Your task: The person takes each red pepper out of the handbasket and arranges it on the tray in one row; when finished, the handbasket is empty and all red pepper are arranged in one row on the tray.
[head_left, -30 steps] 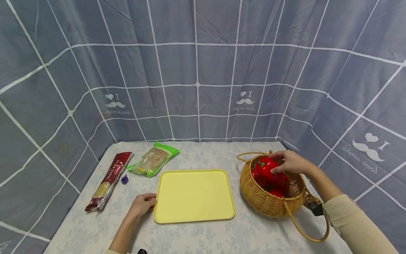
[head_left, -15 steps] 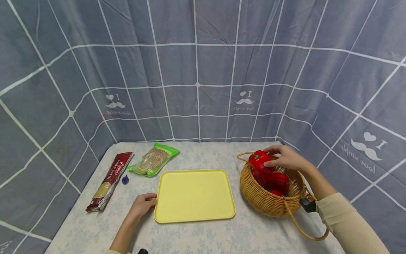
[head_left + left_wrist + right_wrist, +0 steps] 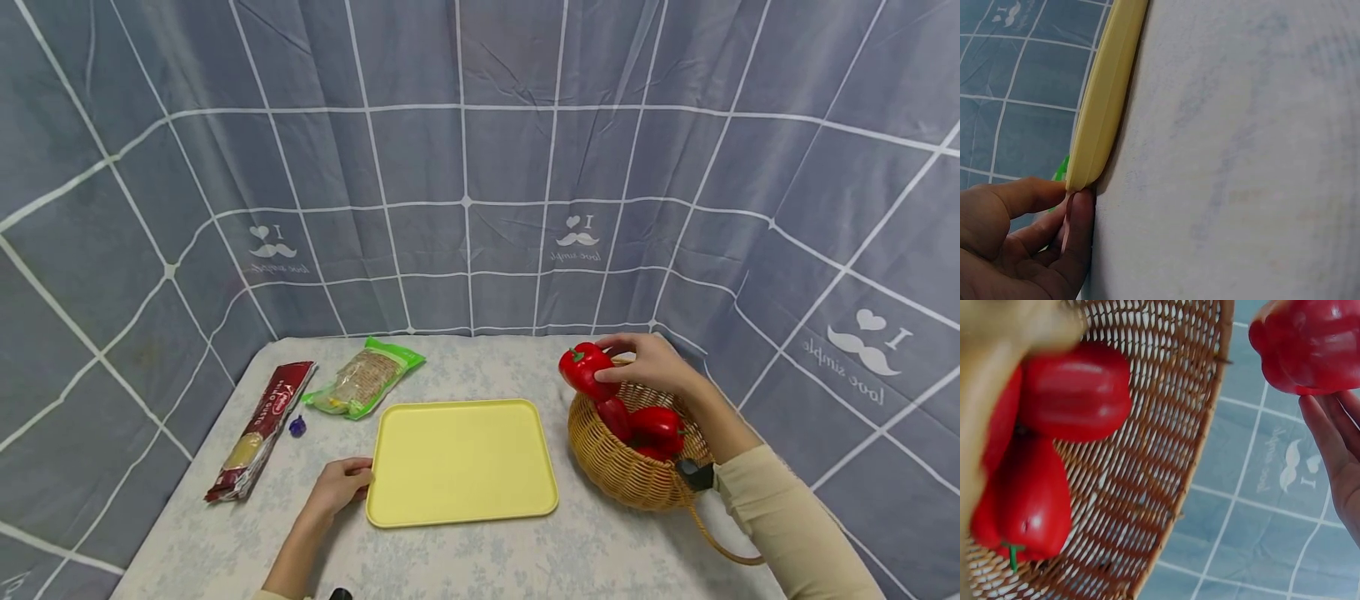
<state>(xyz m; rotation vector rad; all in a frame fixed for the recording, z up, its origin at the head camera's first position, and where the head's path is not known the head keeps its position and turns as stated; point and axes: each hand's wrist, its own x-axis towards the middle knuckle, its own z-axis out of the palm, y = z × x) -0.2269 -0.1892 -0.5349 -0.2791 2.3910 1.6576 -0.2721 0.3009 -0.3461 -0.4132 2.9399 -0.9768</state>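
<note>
My right hand (image 3: 647,363) grips a red bell pepper (image 3: 585,369) above the left rim of the wicker basket (image 3: 626,477), its green stem facing left. In the right wrist view that pepper (image 3: 1310,347) is outside the basket wall, fingers along its underside. Several more red peppers (image 3: 657,429) lie inside the basket. My left hand (image 3: 337,487) is at the left edge of the yellow tray (image 3: 461,462). Seen from the left wrist, thumb and fingers pinch the corner of the tray rim (image 3: 1100,119).
A dark red pasta packet (image 3: 262,429) lies at the left, beside a small purple object (image 3: 297,427). Behind the tray is a green-edged clear food bag (image 3: 365,379). A rope handle (image 3: 720,542) hangs off the basket's front. Grey curtain (image 3: 465,167) surrounds the table.
The right hand has lifted the bell pepper out of the basket and carried it left, uncovering the peppers below. The left hand stays at the tray.
</note>
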